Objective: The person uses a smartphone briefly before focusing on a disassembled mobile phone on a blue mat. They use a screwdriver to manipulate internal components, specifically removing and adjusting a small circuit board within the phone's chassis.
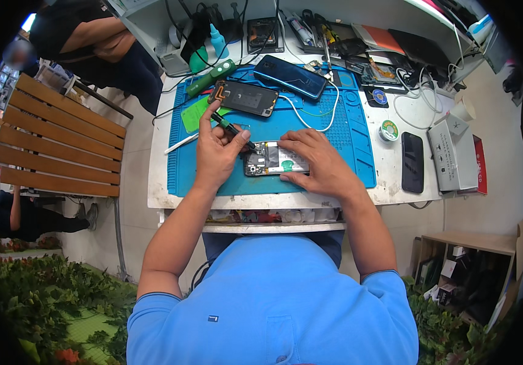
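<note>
An opened phone (272,159) lies on the blue repair mat (225,180), its battery and circuit board exposed. My left hand (217,149) grips a green and black screwdriver (225,125), whose tip meets the upper left part of the phone. Fingers and thumb of my right hand (315,159) close on the phone's right end and hold it down against the mat. Beyond my hands rests a dark phone back panel (244,98) with an orange flex part at its left end. A blue glossy phone (291,77) sits farther back.
A green cylindrical tool (211,78) and a blue dropper bottle (217,41) stand toward the back left. A white cable (336,100) loops over the mat. On the right are a solder spool (389,130), a black phone (412,162) and a white box (447,157). Two people are at the left.
</note>
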The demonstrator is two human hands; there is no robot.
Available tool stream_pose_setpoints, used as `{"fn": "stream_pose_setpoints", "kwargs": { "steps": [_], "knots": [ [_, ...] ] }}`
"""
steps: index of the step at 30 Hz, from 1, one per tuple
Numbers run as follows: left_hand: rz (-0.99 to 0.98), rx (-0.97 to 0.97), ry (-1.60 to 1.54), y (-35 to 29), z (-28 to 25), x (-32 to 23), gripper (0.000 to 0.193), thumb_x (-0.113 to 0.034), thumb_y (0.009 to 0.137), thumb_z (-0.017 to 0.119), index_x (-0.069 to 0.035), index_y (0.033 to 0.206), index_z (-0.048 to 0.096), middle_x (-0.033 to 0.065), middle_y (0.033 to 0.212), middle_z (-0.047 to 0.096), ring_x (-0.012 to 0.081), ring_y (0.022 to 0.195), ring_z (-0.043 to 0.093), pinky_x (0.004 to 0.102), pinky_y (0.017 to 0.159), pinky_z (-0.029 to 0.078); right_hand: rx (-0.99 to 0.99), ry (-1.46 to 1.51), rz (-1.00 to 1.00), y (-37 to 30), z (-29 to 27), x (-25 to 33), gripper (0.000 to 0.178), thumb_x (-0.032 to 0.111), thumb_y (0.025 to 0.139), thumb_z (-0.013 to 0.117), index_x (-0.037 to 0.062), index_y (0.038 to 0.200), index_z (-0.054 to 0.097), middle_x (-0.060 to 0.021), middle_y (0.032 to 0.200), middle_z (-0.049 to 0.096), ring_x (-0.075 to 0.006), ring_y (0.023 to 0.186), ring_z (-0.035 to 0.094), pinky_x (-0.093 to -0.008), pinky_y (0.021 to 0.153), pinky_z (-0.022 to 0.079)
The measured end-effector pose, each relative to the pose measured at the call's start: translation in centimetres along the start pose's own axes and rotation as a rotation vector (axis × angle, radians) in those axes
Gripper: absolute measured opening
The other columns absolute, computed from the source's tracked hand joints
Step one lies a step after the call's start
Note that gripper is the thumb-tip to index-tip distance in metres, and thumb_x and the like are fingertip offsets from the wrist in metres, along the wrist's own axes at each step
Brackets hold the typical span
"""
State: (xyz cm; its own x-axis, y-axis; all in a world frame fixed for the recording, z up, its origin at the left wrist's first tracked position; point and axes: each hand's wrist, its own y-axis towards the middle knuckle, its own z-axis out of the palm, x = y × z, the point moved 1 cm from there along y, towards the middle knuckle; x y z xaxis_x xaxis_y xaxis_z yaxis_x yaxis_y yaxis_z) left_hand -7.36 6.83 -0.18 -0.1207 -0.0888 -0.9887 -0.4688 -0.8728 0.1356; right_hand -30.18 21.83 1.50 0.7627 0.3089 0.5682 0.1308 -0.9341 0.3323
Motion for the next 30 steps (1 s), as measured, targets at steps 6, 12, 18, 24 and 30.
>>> {"fn": "stream_pose_setpoints", "kwargs": {
  "steps": [6, 12, 18, 24, 30],
  "knots": [
    [-0.001, 0.003, 0.011, 0.07, 0.01, 0.02, 0.091, -0.004, 0.102, 0.085, -0.007, 0.173, 0.028, 0.0105, 0.106, 0.075, 0.0122, 0.093, 0.073, 0.0294, 0.085, 0.065, 0.007, -0.006, 0.011, -0.03, 0.06, 0.00, 0.070, 0.029, 0.083, 0.096, 0.0054, 0.145, 0.072, -0.0175, 0.148, 0.069, -0.0388, 0.141, 0.060, -0.0519, 0.124, 0.045],
    [-0.021, 0.006, -0.027, 0.06, 0.15, -0.24, 0.091, -0.004, 0.103, 0.084, -0.007, 0.173, 0.027, 0.0113, 0.107, 0.075, 0.0132, 0.094, 0.074, 0.0316, 0.085, 0.068, 0.015, -0.003, 0.014, 0.00, 0.01, 0.03, 0.071, 0.029, 0.084, 0.096, 0.0059, 0.146, 0.071, -0.0177, 0.150, 0.068, -0.0391, 0.142, 0.060, -0.0522, 0.124, 0.045],
    [-0.027, 0.011, -0.010, 0.09, 0.09, -0.20, 0.090, -0.003, 0.102, 0.084, -0.007, 0.173, 0.028, 0.0110, 0.107, 0.075, 0.0129, 0.094, 0.074, 0.0311, 0.085, 0.068, 0.015, -0.010, 0.018, -0.06, 0.09, -0.02, 0.072, 0.029, 0.083, 0.096, 0.0057, 0.146, 0.071, -0.0174, 0.150, 0.068, -0.0390, 0.142, 0.060, -0.0521, 0.124, 0.045],
    [0.002, 0.010, 0.009, 0.10, -0.26, 0.25, 0.092, -0.005, 0.103, 0.085, -0.005, 0.174, 0.026, 0.0113, 0.109, 0.076, 0.0133, 0.095, 0.075, 0.0305, 0.084, 0.066, 0.014, -0.003, 0.034, 0.01, -0.11, 0.31, 0.068, 0.029, 0.084, 0.095, 0.0036, 0.143, 0.073, -0.0157, 0.148, 0.069, -0.0357, 0.141, 0.060, -0.0504, 0.127, 0.044],
    [0.102, 0.015, 0.144, -0.35, 0.04, -0.28, 0.089, -0.004, 0.103, 0.084, -0.006, 0.172, 0.028, 0.0117, 0.112, 0.076, 0.0147, 0.096, 0.076, 0.0315, 0.086, 0.066, -0.001, -0.007, 0.028, -0.10, 0.03, 0.22, 0.068, 0.028, 0.084, 0.095, 0.0036, 0.143, 0.073, -0.0151, 0.147, 0.069, -0.0357, 0.140, 0.060, -0.0506, 0.126, 0.044]
  ]
}}
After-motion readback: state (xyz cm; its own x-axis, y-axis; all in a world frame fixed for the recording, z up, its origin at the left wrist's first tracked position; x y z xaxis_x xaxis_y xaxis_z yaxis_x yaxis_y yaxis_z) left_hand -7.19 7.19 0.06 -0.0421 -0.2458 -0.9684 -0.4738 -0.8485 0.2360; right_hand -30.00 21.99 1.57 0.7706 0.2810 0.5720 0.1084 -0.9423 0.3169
